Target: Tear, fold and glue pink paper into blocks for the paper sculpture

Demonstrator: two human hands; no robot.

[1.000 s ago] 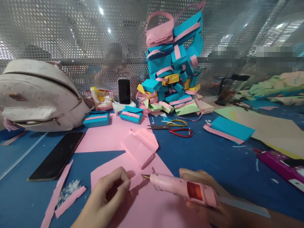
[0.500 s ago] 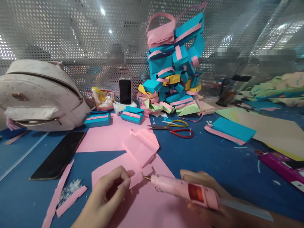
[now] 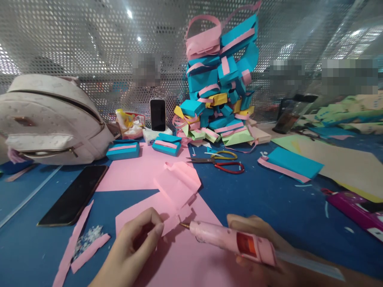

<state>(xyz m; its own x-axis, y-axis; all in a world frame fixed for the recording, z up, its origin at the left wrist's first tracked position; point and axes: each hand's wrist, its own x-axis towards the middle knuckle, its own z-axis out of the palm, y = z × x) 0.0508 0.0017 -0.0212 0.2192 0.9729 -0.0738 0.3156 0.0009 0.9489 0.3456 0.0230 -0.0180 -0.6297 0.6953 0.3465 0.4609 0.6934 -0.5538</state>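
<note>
Between thumb and forefinger, my left hand [image 3: 136, 239] pinches a small torn-edged strip of pink paper [image 3: 173, 224] above a larger pink sheet [image 3: 194, 255]. My right hand [image 3: 254, 235] is wrapped round a pink glue gun [image 3: 221, 236], a clear glue stick [image 3: 311, 265] jutting from its back. The metal nozzle points left and sits at the strip; whether it touches cannot be told. Just beyond the strip lies a folded pink paper piece [image 3: 178, 185], partly on the sheet.
Scissors [image 3: 215, 160] lie open behind the folded piece. A black phone [image 3: 74, 195], pink scraps [image 3: 73, 243] and white bits are at left. A backpack [image 3: 54, 119] and stacked paper bags [image 3: 203, 79] stand behind. A blue paper piece [image 3: 293, 162] and purple object [image 3: 356, 207] are at right.
The glue gun's tip has shifted very slightly down relative to the pink strip. The strip's far end now shows lying a little flatter. Otherwise both hands hold nearly the same place.
</note>
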